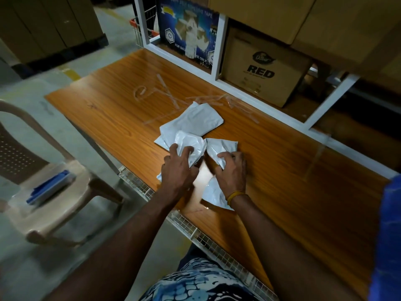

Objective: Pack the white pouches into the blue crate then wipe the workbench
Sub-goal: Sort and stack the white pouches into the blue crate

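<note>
**Both hands on the pouches at the workbench**

Several white pouches [191, 127] lie bunched together near the middle of the wooden workbench [108, 109]. The left hand [178, 170] has its fingers curled into a crumpled pouch, gripping it. The right hand [232, 172], with a yellow band at the wrist, closes its fingers on another pouch just beside the first. One more pouch lies flat under the right wrist. Strips of clear tape [165, 92] are stuck to the bench behind the pile. At the right edge a blue shape [388, 235] shows, perhaps the crate, though too little is visible to say. A plastic chair [43, 192] stands to the left.
</note>
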`<state>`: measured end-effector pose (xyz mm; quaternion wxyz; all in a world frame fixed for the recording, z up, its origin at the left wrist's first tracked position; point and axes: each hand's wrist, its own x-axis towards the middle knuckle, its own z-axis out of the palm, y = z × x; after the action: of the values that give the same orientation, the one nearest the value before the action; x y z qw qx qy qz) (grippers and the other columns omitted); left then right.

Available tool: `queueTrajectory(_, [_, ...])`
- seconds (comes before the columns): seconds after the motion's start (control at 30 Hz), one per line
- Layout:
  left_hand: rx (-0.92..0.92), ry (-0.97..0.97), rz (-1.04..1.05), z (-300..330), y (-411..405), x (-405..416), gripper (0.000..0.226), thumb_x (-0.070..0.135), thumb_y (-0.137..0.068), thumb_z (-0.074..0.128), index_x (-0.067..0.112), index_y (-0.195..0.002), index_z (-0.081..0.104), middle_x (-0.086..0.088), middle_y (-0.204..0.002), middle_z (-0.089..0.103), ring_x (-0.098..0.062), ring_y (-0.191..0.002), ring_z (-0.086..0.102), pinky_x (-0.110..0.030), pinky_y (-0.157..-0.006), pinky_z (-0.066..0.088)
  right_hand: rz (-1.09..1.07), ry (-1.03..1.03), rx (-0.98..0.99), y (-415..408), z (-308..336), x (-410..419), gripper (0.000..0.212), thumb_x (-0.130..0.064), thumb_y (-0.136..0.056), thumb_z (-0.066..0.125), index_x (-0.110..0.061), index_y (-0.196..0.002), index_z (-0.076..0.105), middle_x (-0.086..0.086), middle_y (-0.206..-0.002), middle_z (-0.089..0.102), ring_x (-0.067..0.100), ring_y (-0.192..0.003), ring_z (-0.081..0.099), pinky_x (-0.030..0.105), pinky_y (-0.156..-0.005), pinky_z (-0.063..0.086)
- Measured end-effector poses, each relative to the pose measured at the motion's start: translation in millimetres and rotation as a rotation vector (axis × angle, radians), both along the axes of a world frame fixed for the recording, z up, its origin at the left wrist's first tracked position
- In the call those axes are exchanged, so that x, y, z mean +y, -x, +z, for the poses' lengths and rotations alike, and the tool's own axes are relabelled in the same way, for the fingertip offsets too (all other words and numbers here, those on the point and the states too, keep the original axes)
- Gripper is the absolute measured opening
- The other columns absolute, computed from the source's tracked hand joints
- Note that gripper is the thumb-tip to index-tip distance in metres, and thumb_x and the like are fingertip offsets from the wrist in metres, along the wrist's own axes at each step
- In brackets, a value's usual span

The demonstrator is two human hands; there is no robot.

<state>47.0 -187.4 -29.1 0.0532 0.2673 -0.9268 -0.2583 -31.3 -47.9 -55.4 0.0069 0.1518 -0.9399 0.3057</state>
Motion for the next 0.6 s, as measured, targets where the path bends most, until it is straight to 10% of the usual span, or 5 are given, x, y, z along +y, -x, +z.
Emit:
queueTrajectory(0.37, [0.36, -0.169, -0.008, 75.6, -75.7, 48.0, 0.056, 0.039, -0.074, 0.059, 0.033, -0.129, 0.048, -0.001, -0.136, 0.04, -0.022, -0.103, 0.056, -0.032, -0.075, 0.047, -0.102, 0.217, 0.234, -81.5, 86.1, 57.9, 0.035, -0.019, -0.081, 0.066, -0.031, -0.113, 0.061, 0.003, -0.122, 0.045, 0.02, -0.114, 0.045, 0.04, -0.087, 0.054])
queueTrajectory(0.6, [0.51, -0.258, -0.072, 113.2, -127.2, 104.3, 0.049, 0.02, -0.082, 0.069, 0.025, -0.127, 0.052, -0.003, -0.137, 0.043, 0.038, -0.084, 0.035, 0.004, -0.062, 0.036, -0.172, 0.247, 0.297, -150.5, 124.8, 118.6, 0.036, -0.019, -0.085, 0.066, -0.032, -0.117, 0.058, 0.002, -0.126, 0.043, 0.016, -0.119, 0.043, 0.039, -0.092, 0.055])
